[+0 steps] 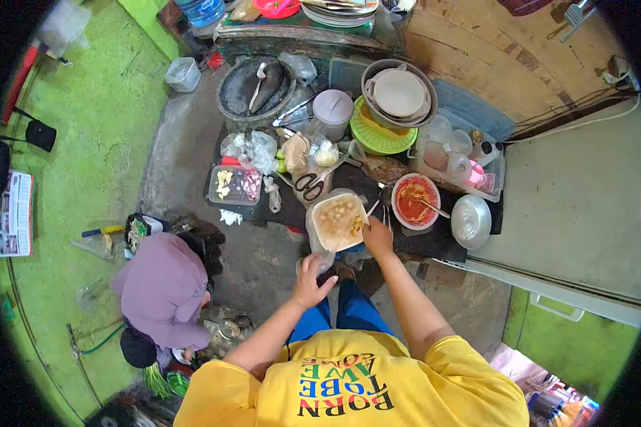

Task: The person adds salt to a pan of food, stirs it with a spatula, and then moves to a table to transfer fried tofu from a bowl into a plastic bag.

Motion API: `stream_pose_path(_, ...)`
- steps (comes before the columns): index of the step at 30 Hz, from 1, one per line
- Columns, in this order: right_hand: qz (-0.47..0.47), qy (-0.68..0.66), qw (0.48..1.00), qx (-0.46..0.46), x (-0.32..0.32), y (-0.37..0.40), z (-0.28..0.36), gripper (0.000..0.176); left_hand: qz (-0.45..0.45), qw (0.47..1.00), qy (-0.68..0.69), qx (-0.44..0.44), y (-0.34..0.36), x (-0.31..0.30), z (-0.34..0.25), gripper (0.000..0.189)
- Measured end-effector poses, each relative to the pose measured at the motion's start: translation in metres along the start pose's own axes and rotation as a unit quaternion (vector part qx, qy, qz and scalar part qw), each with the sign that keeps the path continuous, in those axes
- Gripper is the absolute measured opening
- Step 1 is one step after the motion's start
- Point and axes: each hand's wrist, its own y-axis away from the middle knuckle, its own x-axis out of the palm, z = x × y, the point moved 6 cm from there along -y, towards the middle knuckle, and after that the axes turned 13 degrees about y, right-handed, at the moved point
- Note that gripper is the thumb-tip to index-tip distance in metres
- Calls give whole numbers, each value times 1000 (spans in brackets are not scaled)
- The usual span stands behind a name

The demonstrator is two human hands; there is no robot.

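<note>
A white square food container point(319, 243) holds pale round pieces in cloudy liquid and some yellowish pieces. My right hand point(379, 237) grips its right edge, with the thumb side up by the rim. Crumpled clear plastic point(324, 262) hangs at the container's near left corner. Just below that corner is my left hand point(310, 282), its thumb apart from the fingers and its fingertips at the plastic. Black-handled scissors point(309, 186) lie beyond the container. To the right stands a bowl of red sauce point(416, 201) with a spoon in it.
A clear tray point(235, 199) of chopped pieces sits at left on the low dark table. Behind are a stone mortar point(233, 91), a lidded tub point(332, 107) and a yellow-green basket point(377, 137). A metal lid point(471, 222) lies at right. Another person point(162, 285) crouches at left.
</note>
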Motion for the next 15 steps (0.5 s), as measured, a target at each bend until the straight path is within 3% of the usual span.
stream_pose_path(1, 9, -7, 1000, 10, -2, 2, 2, 23, -61, 977, 160, -128, 13, 22, 47, 51)
stream_pose_path(2, 8, -8, 1000, 17, 3, 3, 0, 23, -54, 977, 161, -127, 3, 19, 41, 51)
stream_pose_path(3, 26, -39, 999, 15, 9, 4, -2, 23, -67, 920, 283, -265, -8, 20, 54, 47)
stream_pose_path(4, 42, -69, 997, 13, 13, 3, -4, 23, -77, 828, 393, -393, -18, 24, 64, 44)
stream_pose_path(5, 40, -69, 997, 18, 9, 5, -3, 23, -24, 770, 428, -473, -27, 40, 84, 37)
stream_pose_path(6, 45, -42, 998, 11, 4, 6, -1, 22, -19, 770, 427, -473, -33, 42, 98, 37)
stream_pose_path(8, 46, -17, 999, 6, 4, -3, 2, 22, 51, 912, 215, -346, -62, 26, 98, 41)
stream_pose_path(9, -88, -71, 994, -4, -11, -8, 6, 20, 62, 949, 107, -291, -67, 21, 95, 36)
stream_pose_path(10, -219, -122, 968, -14, -23, -8, 6, 20, 66, 948, 106, -292, -68, 16, 92, 36)
stream_pose_path(11, -219, -124, 968, -10, -23, -17, 6, 20, 77, 951, 67, -291, -68, 11, 92, 33)
stream_pose_path(13, -164, -140, 963, -164, -17, -26, 26, 20, 93, 952, 35, -288, -68, -4, 84, 33)
stream_pose_path(14, -164, -144, 963, -158, -25, -20, 28, 20, 99, 952, 30, -289, -61, -3, 90, 33)
stream_pose_path(15, -83, -151, 974, -148, -28, -16, 28, 18, 86, 950, 20, -299, -57, -5, 96, 33)
